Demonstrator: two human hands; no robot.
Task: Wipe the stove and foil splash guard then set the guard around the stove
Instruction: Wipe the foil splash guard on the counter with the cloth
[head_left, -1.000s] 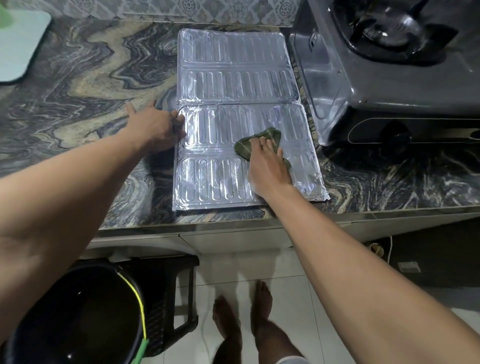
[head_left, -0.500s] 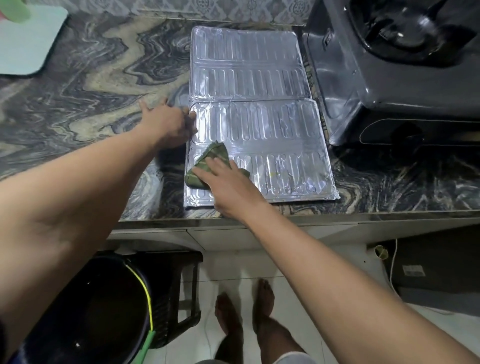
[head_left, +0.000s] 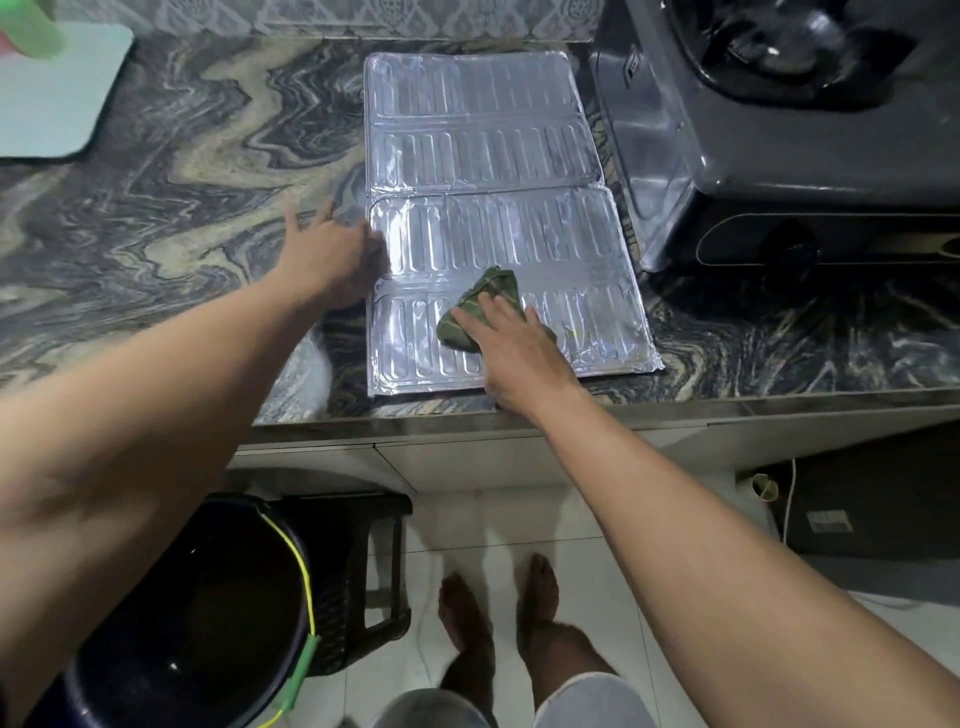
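Observation:
The foil splash guard (head_left: 483, 156) lies flat on the marble counter, two ribbed silver panels joined by a crease. My right hand (head_left: 519, 358) presses a folded green cloth (head_left: 491, 299) flat onto the near panel, around its middle. My left hand (head_left: 332, 260) rests on the guard's left edge at the crease, fingers spread, holding it down. The grey steel gas stove (head_left: 737, 156) stands just right of the guard, its black burner at the top right and a black knob on its front.
A pale green board (head_left: 57, 93) lies at the counter's back left. Below the counter edge (head_left: 675, 410) stand a dark bucket (head_left: 208, 623) with a yellow-green handle and a black stool (head_left: 363, 561). My bare feet are on the white tiled floor.
My right hand swept the cloth from the near panel's right part to its left edge, then back toward the middle. My left hand stayed on the guard's left edge.

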